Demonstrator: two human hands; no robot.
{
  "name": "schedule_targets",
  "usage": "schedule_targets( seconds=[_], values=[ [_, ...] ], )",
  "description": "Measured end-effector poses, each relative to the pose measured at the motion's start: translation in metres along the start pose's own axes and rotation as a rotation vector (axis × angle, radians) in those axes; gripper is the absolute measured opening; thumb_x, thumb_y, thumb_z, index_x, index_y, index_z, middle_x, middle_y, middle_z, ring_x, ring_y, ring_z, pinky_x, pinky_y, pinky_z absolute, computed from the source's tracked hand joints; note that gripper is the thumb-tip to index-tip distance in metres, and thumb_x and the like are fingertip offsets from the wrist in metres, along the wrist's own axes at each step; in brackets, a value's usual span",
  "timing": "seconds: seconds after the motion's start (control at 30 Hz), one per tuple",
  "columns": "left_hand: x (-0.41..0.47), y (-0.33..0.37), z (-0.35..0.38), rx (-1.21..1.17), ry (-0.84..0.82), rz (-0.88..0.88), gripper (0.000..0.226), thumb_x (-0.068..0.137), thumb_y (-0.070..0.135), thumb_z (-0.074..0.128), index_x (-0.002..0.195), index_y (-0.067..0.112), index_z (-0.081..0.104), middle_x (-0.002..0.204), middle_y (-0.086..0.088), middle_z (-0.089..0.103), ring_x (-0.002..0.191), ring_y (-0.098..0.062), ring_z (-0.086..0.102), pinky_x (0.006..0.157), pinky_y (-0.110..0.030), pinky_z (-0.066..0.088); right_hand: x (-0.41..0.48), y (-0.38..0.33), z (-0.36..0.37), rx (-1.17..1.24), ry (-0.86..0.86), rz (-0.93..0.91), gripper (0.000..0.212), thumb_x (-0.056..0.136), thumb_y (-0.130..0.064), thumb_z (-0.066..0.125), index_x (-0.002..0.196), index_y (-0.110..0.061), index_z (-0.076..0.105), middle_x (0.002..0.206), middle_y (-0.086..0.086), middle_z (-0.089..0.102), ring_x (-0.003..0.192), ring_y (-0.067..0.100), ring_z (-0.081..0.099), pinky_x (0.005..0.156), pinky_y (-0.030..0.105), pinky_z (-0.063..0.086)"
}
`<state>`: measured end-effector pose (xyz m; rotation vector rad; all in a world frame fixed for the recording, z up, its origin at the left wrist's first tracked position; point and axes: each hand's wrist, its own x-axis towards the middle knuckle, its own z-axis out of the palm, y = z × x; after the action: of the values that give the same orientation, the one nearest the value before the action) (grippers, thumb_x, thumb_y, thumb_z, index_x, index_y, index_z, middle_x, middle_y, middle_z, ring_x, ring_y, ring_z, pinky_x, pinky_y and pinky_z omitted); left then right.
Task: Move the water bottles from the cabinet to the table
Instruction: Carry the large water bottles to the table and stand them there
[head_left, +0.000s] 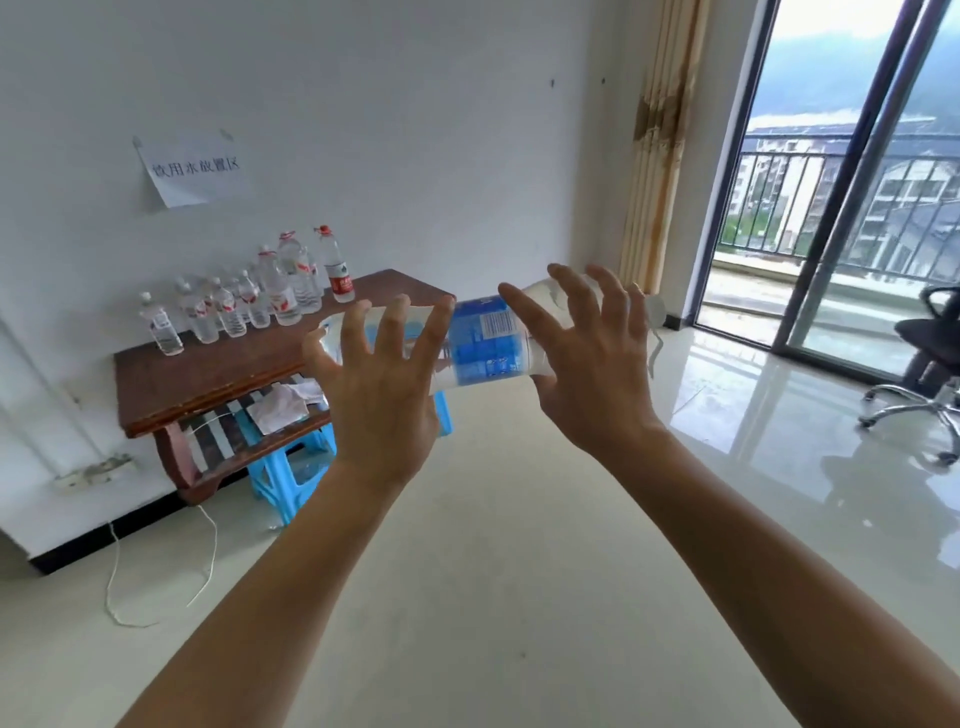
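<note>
Item 1. Water bottle (483, 340): clear plastic with a blue label round its middle. It lies on its side in mid-air, well above the floor (493, 597), to the right of the table and apart from it.

Item 2. Left hand (382, 384): fingers spread wide and curled over the top of the water bottle on the left part of its body, with the thumb low on the near side. It grips the bottle.

Item 3. Right hand (592, 364): fingers spread and bent over the right part of the water bottle, just beside the label, with the thumb underneath. It also grips the bottle. The label shows between the two hands.

Item 4. Table (218, 369): dark brown wood, low, set against the white wall at left, with a slatted lower shelf.

Item 5. Standing bottles (249, 306): a cluster of clear ones, upright, along the back edge of the table top. The smaller ones are at left and the taller red-capped ones at right, close together.

Item 6. Crumpled white paper (283, 405): on the lower shelf.

Item 7. Blue stool (291, 467): plastic, partly under the table.

Item 8. Paper sign (189, 169): taped to the wall above the table, with printed characters.

Item 9. Power strip (93, 473) at the wall base, and a white cord (117, 582) trailing on the floor.

Item 10. Curtain (660, 145), beige, beside a sliding glass door (852, 171).

Item 11. Office chair (930, 358): black, on a chrome wheeled base, at far right.
</note>
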<state>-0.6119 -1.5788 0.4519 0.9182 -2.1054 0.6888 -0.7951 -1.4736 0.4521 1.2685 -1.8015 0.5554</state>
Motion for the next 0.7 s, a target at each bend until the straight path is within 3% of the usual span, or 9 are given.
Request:
schedule_targets(
  seconds=[0.13,0.27,0.4,0.5,0.57,0.7],
  values=[
    [0.073,-0.013,0.086,0.044,-0.064,0.0,0.1,0.063,0.026,0.091,0.149,0.029,0.041,0.143,-0.009,0.048,0.132,-0.039,0.041,0.097,-0.065,0.036,0.067,0.018,0.099,0.065,-0.052,0.012,0.1,0.071,-0.016,0.088,0.152,-0.041,0.036,0.153,0.011,0.037,0.142,0.04,0.028,0.113,0.067,0.028],
    [0.131,-0.046,0.162,0.102,-0.106,-0.026,0.104,0.065,0.026,0.09,0.151,0.031,0.033,0.144,-0.008,0.045,0.133,-0.039,0.041,0.098,-0.067,0.037,0.137,0.013,0.186,0.166,-0.143,-0.018,0.098,0.072,-0.025,0.088,0.153,-0.041,0.036,0.155,0.011,0.036,0.144,0.041,0.029,0.115,0.067,0.024],
    [0.156,-0.085,0.215,0.138,-0.135,-0.088,0.107,0.064,0.023,0.09,0.153,0.031,0.03,0.147,-0.009,0.045,0.135,-0.042,0.041,0.1,-0.069,0.033,0.185,-0.012,0.258,0.227,-0.119,-0.096,0.104,0.062,-0.021,0.095,0.149,-0.04,0.04,0.151,0.012,0.039,0.14,0.043,0.034,0.111,0.068,0.031],
    [0.179,-0.125,0.273,0.148,-0.149,-0.122,0.109,0.063,0.022,0.091,0.152,0.032,0.029,0.147,-0.009,0.045,0.136,-0.042,0.04,0.1,-0.069,0.032,0.227,-0.039,0.329,0.284,-0.129,-0.151,0.109,0.057,-0.03,0.099,0.146,-0.041,0.037,0.15,0.01,0.036,0.139,0.042,0.033,0.111,0.067,0.031],
    [0.194,-0.151,0.311,0.153,-0.146,-0.154,0.109,0.063,0.02,0.089,0.151,0.033,0.027,0.146,-0.008,0.045,0.136,-0.041,0.04,0.1,-0.07,0.032,0.252,-0.056,0.372,0.296,-0.126,-0.162,0.109,0.056,-0.038,0.099,0.146,-0.042,0.036,0.15,0.01,0.036,0.14,0.042,0.032,0.11,0.067,0.03],
    [0.225,-0.207,0.391,0.157,-0.14,-0.179,0.104,0.065,0.022,0.089,0.15,0.031,0.032,0.144,-0.007,0.047,0.135,-0.04,0.041,0.1,-0.07,0.033,0.303,-0.095,0.46,0.282,-0.151,-0.199,0.107,0.06,-0.033,0.096,0.148,-0.043,0.036,0.152,0.01,0.035,0.141,0.041,0.029,0.112,0.066,0.027]
  ],
)
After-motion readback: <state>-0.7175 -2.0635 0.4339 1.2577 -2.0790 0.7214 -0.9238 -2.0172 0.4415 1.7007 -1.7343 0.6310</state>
